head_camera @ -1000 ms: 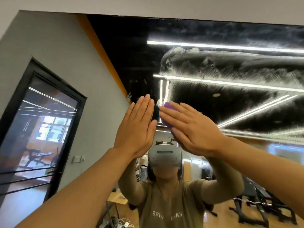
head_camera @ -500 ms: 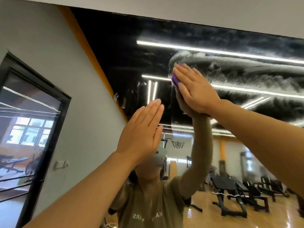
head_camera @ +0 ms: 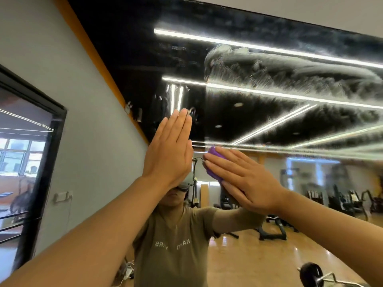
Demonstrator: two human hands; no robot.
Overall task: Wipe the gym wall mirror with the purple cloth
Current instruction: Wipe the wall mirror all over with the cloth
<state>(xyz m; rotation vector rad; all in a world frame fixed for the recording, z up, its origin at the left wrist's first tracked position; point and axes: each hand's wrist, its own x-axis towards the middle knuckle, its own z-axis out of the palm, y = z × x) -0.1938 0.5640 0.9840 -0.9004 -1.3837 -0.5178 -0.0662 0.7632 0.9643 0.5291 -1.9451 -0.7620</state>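
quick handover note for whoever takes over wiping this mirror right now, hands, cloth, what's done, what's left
Left hand: flat, fingers straight, raised against the mirror, holding nothing.
Right hand: flat, straight fingers pressing the purple cloth on the glass.
Done: nothing is clearly finished; the upper right has been passed over.
Left: white smeared streaks remain above and right of the cloth; wipe those next.

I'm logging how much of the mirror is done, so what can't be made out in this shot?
- Purple cloth, head view: mostly hidden under the flat right hand; its size and fold cannot be told.
- Mirror, head view: cut off by the right and bottom frame edges, so the unwiped extent is unknown.
- Left hand: its palm faces away, so contact with the glass is unclear.
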